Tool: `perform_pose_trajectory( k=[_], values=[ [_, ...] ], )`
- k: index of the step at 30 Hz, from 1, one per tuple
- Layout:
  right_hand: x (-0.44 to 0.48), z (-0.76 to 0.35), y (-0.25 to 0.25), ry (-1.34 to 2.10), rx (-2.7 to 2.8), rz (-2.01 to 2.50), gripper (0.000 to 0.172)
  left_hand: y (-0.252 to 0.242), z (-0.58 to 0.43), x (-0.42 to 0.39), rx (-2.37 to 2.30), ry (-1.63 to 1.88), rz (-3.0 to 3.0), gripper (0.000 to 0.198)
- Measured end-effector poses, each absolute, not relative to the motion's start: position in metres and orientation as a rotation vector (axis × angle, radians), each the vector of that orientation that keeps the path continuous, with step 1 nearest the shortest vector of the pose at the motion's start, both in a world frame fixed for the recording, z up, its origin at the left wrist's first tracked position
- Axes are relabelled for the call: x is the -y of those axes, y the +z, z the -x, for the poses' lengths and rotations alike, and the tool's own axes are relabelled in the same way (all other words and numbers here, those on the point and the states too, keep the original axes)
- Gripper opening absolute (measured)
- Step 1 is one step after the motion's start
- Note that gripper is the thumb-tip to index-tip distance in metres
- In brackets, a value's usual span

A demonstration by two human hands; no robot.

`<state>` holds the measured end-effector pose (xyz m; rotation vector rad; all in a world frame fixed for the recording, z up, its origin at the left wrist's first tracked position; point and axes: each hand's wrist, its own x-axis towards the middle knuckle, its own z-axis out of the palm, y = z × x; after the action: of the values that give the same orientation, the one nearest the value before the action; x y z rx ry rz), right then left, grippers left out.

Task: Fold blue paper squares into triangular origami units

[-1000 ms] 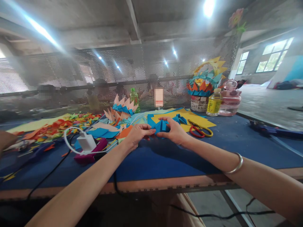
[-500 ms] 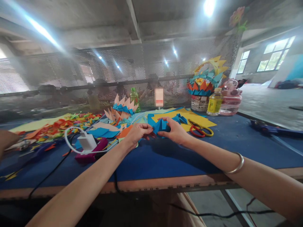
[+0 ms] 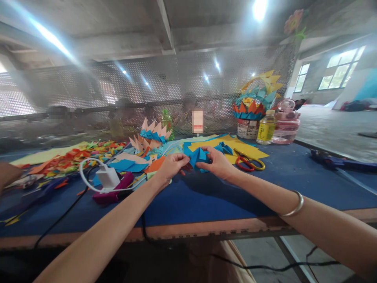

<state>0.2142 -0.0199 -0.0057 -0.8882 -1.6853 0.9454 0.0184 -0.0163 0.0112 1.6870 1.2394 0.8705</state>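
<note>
A piece of folded blue paper [image 3: 196, 157] is held between my two hands, a little above the blue table. My left hand [image 3: 174, 163] pinches its left tip between thumb and fingers. My right hand [image 3: 216, 161] grips the other side, the thumb below and the fingers over the top. Just behind my right hand another folded blue piece [image 3: 224, 148] lies on yellow paper sheets [image 3: 244, 145]. Red-and-yellow scissors [image 3: 249, 162] rest to the right of that hand. Orange paper [image 3: 155, 165] is near my left wrist.
A purple power strip [image 3: 113, 194] with a white charger [image 3: 107, 177] and cable sits at left, before paper scraps [image 3: 73, 157]. Behind are folded pink-and-blue paper pieces [image 3: 153, 133]. A paper basket [image 3: 247, 127], yellow bottle [image 3: 266, 127] and pink jug [image 3: 285, 127] stand back right. Another person's hand [image 3: 8, 175] shows far left.
The left end of the blue paper shows a little more, with my left fingers slightly further left on its tip. My right hand keeps nearly the same place.
</note>
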Motion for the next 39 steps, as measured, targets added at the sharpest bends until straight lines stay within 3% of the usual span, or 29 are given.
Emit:
perform_pose_trajectory(
  k=[12,20,27,33,37,39],
  values=[
    [0.021,-0.218,-0.004,0.962,1.579,0.937,0.036,0.011,-0.020,0.016,-1.284,0.911,-1.717,0.024],
    [0.019,-0.218,-0.006,0.959,1.575,0.886,0.039,0.018,-0.023,0.025,-1.164,0.916,-1.642,0.028],
    [0.019,-0.219,-0.005,0.804,1.558,0.929,0.041,0.014,-0.021,0.022,-1.117,0.774,-1.660,0.017],
    [0.020,-0.218,-0.008,0.654,1.694,0.931,0.032,0.012,-0.016,0.015,-1.151,0.850,-1.625,0.021],
    [0.020,-0.220,-0.007,0.438,1.674,0.937,0.036,0.011,-0.015,0.013,-1.149,0.894,-1.596,0.023],
    [0.022,-0.222,-0.004,0.333,1.690,0.925,0.025,0.010,-0.016,0.013,-1.143,0.903,-1.590,0.023]
  ],
)
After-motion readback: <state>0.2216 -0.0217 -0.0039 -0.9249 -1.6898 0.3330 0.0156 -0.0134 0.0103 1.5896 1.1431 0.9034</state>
